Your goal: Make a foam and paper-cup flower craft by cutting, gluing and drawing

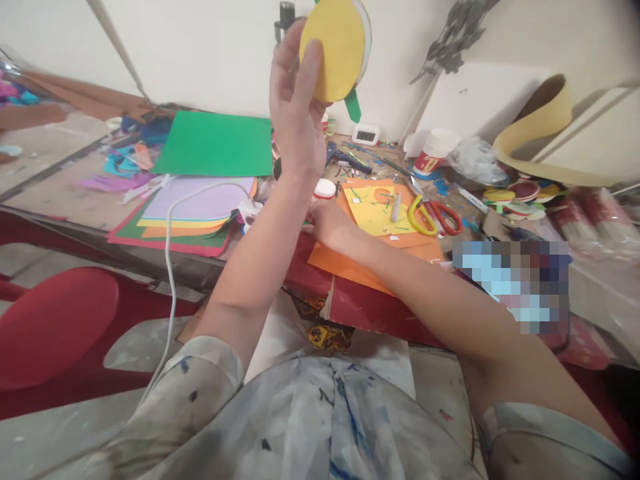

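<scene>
Raised high in front of the wall, my left hand grips a yellow craft disc between thumb and fingers. The disc has a white edge, and a green paper tab sticks out below it. Low at the table's front edge is my right hand, fingers drawn together and partly hidden behind my left forearm; a bit of green shows at the fingertips, too small to name. Just behind that hand stands a white-topped cup with a red band. Orange sheets lie beside it.
Scissors with yellow handles and red handles lie on the right, near a paper cup. Finished-looking discs are piled farther right. At left are a green sheet, stacked coloured paper, a white cable and a red chair.
</scene>
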Available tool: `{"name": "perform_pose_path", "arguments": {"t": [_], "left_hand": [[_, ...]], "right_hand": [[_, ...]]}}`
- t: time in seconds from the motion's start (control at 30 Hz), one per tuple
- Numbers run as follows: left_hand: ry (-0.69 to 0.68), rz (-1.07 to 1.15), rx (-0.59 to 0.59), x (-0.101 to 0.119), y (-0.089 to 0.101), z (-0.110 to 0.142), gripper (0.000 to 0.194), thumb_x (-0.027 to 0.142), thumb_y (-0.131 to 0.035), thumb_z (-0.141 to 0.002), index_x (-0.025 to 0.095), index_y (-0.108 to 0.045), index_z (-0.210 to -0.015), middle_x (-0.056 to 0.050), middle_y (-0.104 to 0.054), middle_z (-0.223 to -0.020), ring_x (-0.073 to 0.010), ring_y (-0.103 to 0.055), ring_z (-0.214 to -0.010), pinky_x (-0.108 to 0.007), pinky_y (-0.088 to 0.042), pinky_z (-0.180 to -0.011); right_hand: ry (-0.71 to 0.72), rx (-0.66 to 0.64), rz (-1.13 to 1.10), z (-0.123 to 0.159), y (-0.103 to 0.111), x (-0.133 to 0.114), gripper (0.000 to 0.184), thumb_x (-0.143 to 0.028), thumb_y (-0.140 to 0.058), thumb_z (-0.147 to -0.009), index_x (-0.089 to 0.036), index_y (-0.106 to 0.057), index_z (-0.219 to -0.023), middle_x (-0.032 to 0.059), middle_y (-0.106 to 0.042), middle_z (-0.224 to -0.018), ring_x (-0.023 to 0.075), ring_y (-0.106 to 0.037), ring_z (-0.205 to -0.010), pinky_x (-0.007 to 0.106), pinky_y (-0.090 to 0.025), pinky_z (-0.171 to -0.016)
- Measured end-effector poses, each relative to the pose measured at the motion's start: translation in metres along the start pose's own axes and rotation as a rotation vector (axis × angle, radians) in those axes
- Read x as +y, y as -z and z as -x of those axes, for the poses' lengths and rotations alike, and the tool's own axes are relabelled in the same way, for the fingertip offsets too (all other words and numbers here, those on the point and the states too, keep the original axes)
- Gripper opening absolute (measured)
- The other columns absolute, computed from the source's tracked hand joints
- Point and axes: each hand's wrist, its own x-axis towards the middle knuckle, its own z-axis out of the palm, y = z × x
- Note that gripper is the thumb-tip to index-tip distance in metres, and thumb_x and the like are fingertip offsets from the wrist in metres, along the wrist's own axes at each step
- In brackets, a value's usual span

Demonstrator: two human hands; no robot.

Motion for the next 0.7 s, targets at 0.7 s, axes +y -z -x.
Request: {"name": "perform_pose_path", "arguments": {"t": [0.7], "left_hand": [[0.081, -0.045, -0.093, -0.034, 0.022, -0.025, 0.051, 0.04, -0.054, -0.11, 0.05, -0.045, -0.159, 0.014, -0.064, -0.16, -0.0167, -0.049, -0.16, -0.034, -0.05, -0.127]], "right_hand": [[-0.125, 0.065, -0.237, -0.003, 0.03, -0.005, 0.011, -0.013, -0.081, -0.086, -0.016, -0.081, -0.097, 0.0063, -0.08, -0.093, 0.0184, -0.071, -0.085, 0.031, -0.055, -0.084]]}}
